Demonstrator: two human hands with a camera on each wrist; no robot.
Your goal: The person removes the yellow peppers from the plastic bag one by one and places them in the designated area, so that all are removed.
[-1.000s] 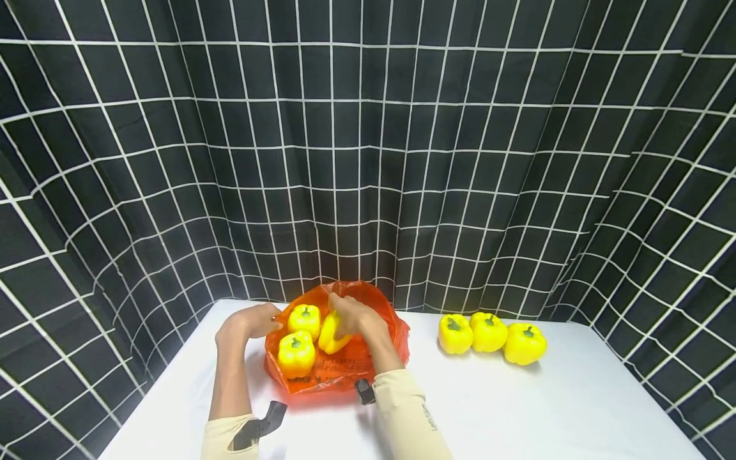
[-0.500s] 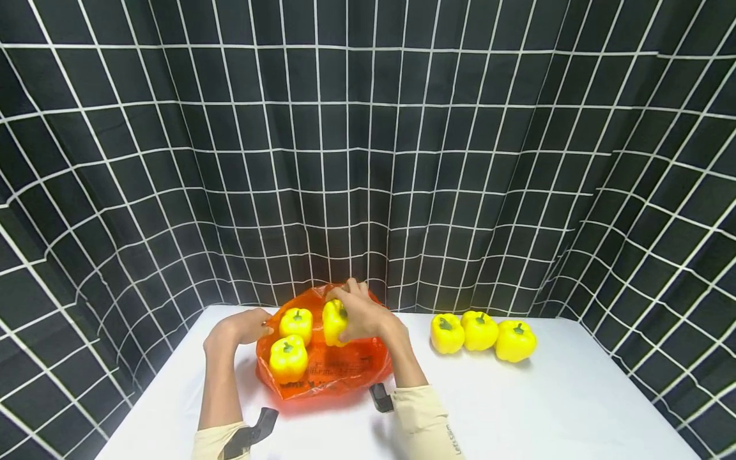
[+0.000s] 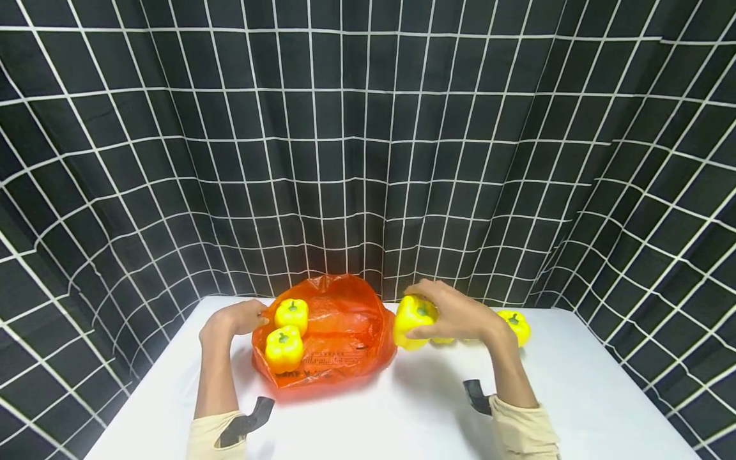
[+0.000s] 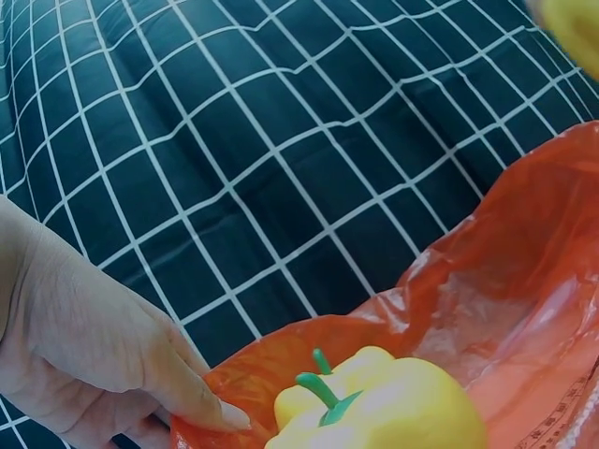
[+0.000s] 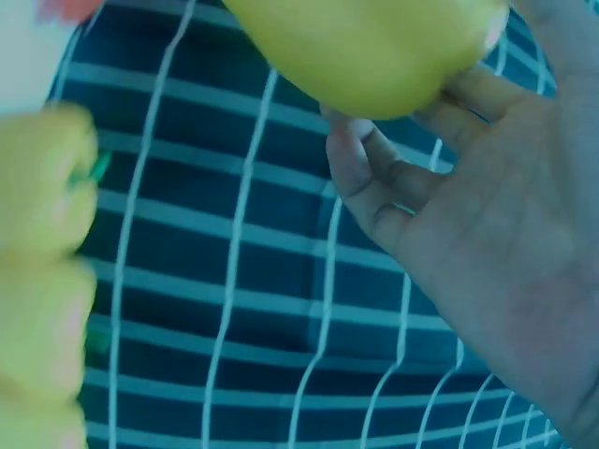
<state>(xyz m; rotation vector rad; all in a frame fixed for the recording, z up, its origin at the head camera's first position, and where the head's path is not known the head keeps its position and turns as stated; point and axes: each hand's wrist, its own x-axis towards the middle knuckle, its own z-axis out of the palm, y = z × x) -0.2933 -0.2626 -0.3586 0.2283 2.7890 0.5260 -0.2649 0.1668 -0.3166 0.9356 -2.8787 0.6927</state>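
Observation:
My right hand (image 3: pixel 457 314) grips a yellow bell pepper (image 3: pixel 409 322) just right of the red plastic bag (image 3: pixel 345 313), above the table. In the right wrist view, the fingers curl round this pepper (image 5: pixel 374 56) from one side. The left hand (image 3: pixel 232 321) pinches the bag's left rim; its thumb and finger (image 4: pixel 211 407) show on the red plastic in the left wrist view. Inside the open bag, at its left, sit two yellow peppers, one behind (image 3: pixel 291 314) and one in front (image 3: pixel 284 349), both with green stems.
Several yellow peppers stand in a row at the right; one (image 3: pixel 514 327) shows beyond the right hand, which partly hides the others. A white table (image 3: pixel 374 428) lies under everything. Black cloth with a white grid (image 3: pixel 368 160) hangs behind and at both sides.
The right hand has lifted a pepper out of the bag and carried it right, beyond the bag's right rim. The left hand keeps its hold on the bag's left rim.

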